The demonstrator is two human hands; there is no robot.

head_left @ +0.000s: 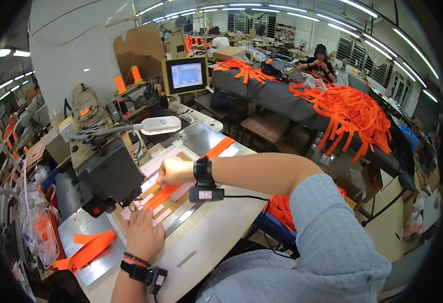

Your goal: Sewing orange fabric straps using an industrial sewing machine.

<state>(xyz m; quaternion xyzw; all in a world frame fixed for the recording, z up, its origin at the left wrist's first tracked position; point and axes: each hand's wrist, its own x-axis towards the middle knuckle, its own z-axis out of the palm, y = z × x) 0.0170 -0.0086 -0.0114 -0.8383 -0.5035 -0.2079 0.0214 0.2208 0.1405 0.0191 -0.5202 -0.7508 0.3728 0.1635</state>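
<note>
Closest in: left hand (144, 237) laid palm-down on the pink-and-brown template (173, 206), over toward the left end of the pale worktop (201, 252), fingers loosely spread, pressing more than gripping, nothing visibly pinched. Off to its left, a loose orange strap (91, 248), lying folded on the metal plate (102, 266) and over its left edge. A bit further out, right hand (176, 170) above the template, fingers curled in tight right beside the strip in work; can't tell from here if actually holding anything. Main item, an orange strip (163, 196), lying lengthwise on the template between both hands, passing behind the right wrist and on toward the far edge of the worktop. Progress-wise, seems partway through this one piece: strip already laid out, but not yet let go of, judging by the hands. Can't make out any seam at this size, so wouldn't call it finished. Just left of all that, a dark machine head (110, 174), close to the template's left edge. Past the worktop's right edge, a blue bin (273, 231) with more orange straps. Way back, a big orange heap (353, 113) along the right end of a black-covered worktop (277, 103); no telling whether done or waiting.
</note>
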